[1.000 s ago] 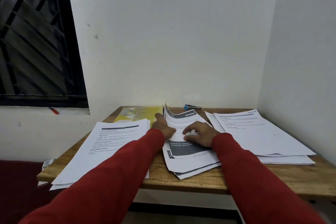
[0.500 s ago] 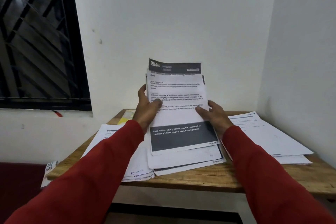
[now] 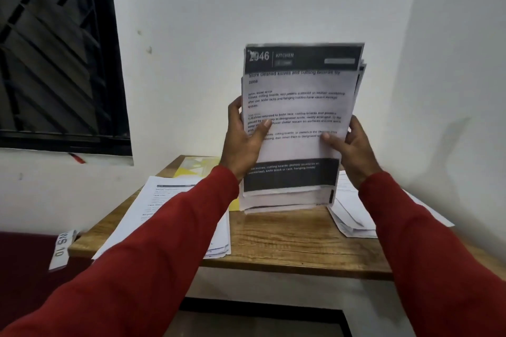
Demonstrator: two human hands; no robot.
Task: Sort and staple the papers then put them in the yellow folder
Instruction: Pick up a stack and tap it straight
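Both hands are up and the bundle of papers (image 3: 297, 128) stands upright between them, its bottom edge down at or just above the wooden table (image 3: 287, 238); contact can't be made out. The left hand (image 3: 243, 139) grips the left edge, thumb curled across the front sheet, and the right hand (image 3: 349, 145) clamps the right edge the same way. The sheets are staggered, edges stepping out at the top right and along the bottom, so this reads as the squaring-up step, the set being evened before the staple goes in. The next move, by that reading, calls for a tap on the tabletop to bring those edges flush, then a firm hold on one corner. No stapler is in sight here; it may sit behind the raised sheets, so finding it comes first. The yellow folder (image 3: 191, 168) lies at the far left of the table, mostly buried under the left stack of papers (image 3: 175, 205), and that pile will have to shift before anything slides in. Another stack (image 3: 353, 210) crowds the right side, leaving only the bare strip in the middle to work on.
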